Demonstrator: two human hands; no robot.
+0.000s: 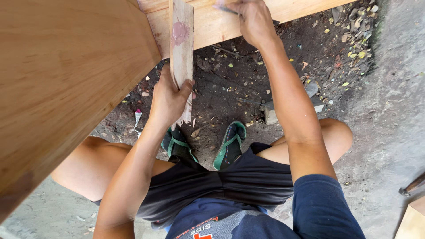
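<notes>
My left hand [170, 98] grips the lower end of a thin wooden strip [182, 53] that stands upright, with a patch of pinkish filler near its top. My right hand [250, 20] reaches up to a light wooden beam [221, 22] and pinches a small flat tool [223, 8] against its surface; the tool's blade is blurred. A large slanted wooden panel [62, 84] fills the left of the head view and hides part of my left leg.
I squat over dark soil littered with leaves and stones. Green sandals [230, 144] are on my feet. A grey stone block [271, 113] lies by my right forearm. Concrete floor lies at the right, with a tool handle [411, 185] and a board corner [411, 219].
</notes>
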